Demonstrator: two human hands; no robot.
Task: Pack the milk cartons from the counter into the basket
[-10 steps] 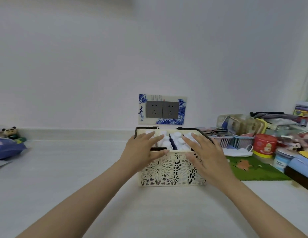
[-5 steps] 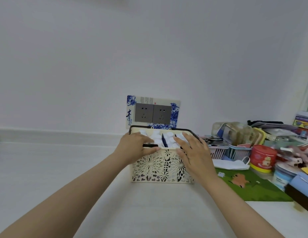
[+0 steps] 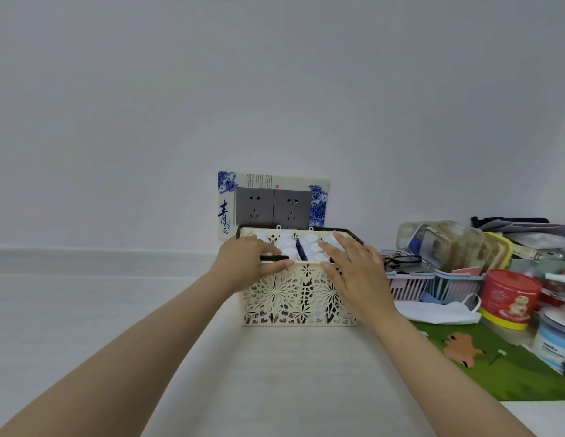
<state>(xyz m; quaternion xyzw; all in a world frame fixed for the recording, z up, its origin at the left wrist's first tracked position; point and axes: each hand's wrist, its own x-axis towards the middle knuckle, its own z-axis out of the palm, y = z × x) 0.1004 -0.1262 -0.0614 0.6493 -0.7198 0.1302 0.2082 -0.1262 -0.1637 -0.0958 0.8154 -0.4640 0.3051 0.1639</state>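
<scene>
Wall: plain white, filling the whole top half of the frame.
Counter [image 3: 101, 310]: pale and wide, across the lower half; no loose cartons seen on it.
Clutter: a crowded pile at the right edge, with small pink and blue baskets, a red tin [image 3: 509, 296], a white face mask [image 3: 438, 312] and a green mat [image 3: 495, 367].
Socket plate [image 3: 273, 205]: blue and white, on the wall at the middle, just behind the basket.
Basket [image 3: 298, 298]: cream with cut-out flowers, a little right of the middle, standing on the counter.
Milk cartons [image 3: 311, 247]: packed upright inside the basket, white caps showing in rows above the rim.
Left hand [image 3: 251, 261]: at the basket's left top edge, fingers curled over a dark handle bar, thumb under it along the rim.
Right hand [image 3: 353, 269]: fingers spread flat and loose, lying across the cartons and the right rim, gripping nothing.
Done so far: cartons look all packed, basket looks full.
Left to do: maybe only a press to settle them; far side of the basket too hidden to be sure.
</scene>
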